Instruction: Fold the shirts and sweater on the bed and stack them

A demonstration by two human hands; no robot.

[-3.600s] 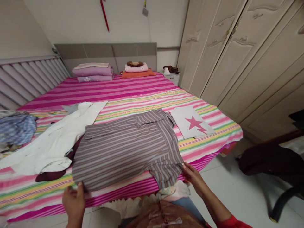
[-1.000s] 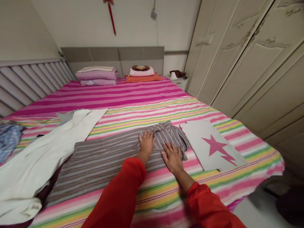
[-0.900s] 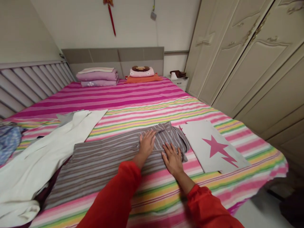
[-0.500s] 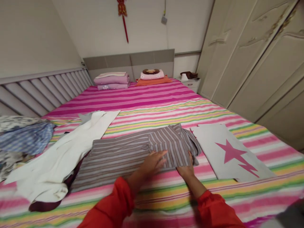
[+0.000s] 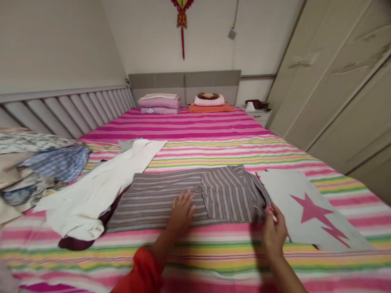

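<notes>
right hand (image 5: 275,232) has moved, pinching the striped shirt's (image 5: 227,195) collar (image 5: 263,196); left hand (image 5: 181,212), apart, rests open on it.

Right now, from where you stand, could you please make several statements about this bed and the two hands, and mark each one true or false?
1. The left hand is over the striped shirt. True.
2. The white garment lies to the left of the striped shirt. True.
3. The right hand is holding the white garment. False: it holds the collar end of the striped shirt.
4. The star on the pale folded cloth is blue. False: it is pink.
5. The folded purple bedding is near the headboard. True.
</notes>
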